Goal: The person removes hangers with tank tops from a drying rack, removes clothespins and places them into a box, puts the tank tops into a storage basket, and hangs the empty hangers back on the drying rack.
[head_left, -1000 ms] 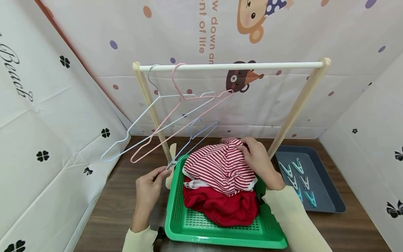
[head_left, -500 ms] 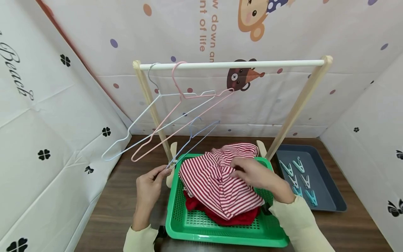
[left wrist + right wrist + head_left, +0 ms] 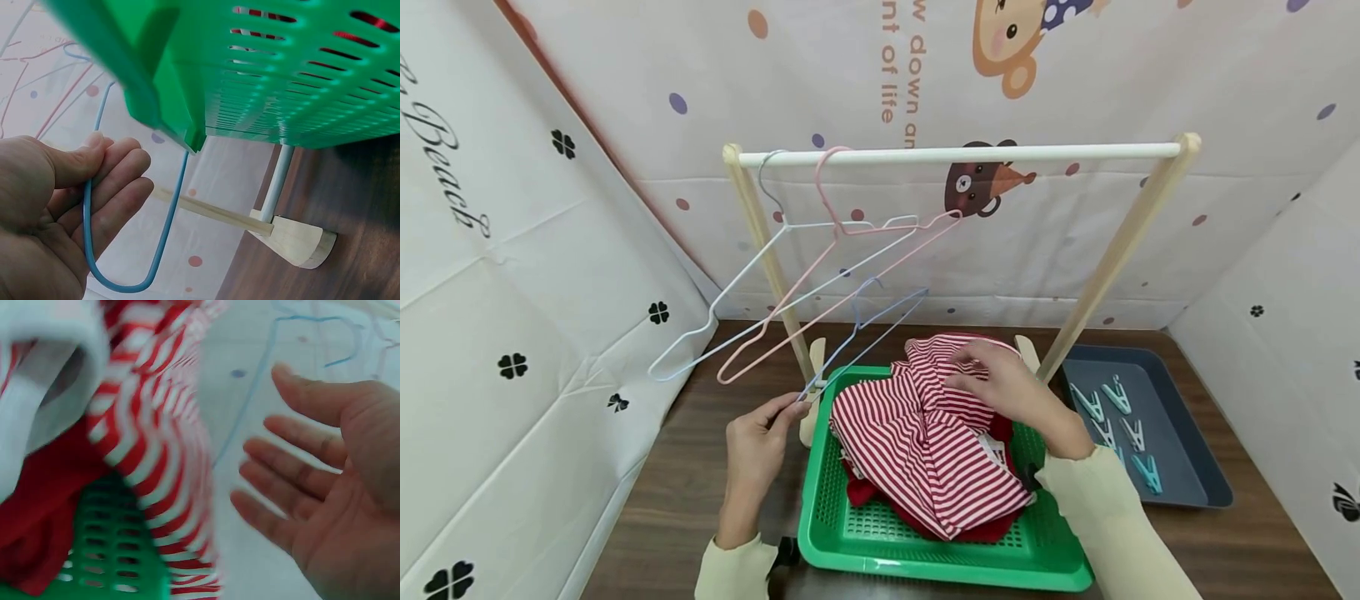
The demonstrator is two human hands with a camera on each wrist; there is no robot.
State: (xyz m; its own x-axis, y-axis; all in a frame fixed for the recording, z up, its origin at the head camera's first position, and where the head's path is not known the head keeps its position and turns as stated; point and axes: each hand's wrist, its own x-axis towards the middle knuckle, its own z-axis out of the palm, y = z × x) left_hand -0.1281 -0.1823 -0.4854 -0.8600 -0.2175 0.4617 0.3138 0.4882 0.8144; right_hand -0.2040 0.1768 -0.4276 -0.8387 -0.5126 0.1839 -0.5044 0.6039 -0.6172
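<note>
My left hand (image 3: 757, 446) pinches one end of a blue clothes hanger (image 3: 842, 350) between thumb and fingers; in the left wrist view the hanger's rounded end (image 3: 128, 287) crosses the palm. My right hand (image 3: 1003, 387) is just over a red-and-white striped garment (image 3: 925, 433), fingers spread and gripping nothing. In the right wrist view its fingers (image 3: 281, 469) stand apart from the striped cloth (image 3: 162, 450). The garment lies bunched across a green basket (image 3: 940, 571), on top of a red cloth (image 3: 867, 490). A white piece shows at its right side.
Behind the basket stands a rack with a white bar (image 3: 1000, 154) and wooden legs. A white hanger (image 3: 722, 296) and a pink hanger (image 3: 797, 287) hang at its left. On the right, a dark tray (image 3: 1195, 450) holds several clothespins (image 3: 1116, 396).
My right hand has let go of the striped garment, which now lies spread lower and wider over the red cloth. The left hand keeps the blue hanger almost still.
</note>
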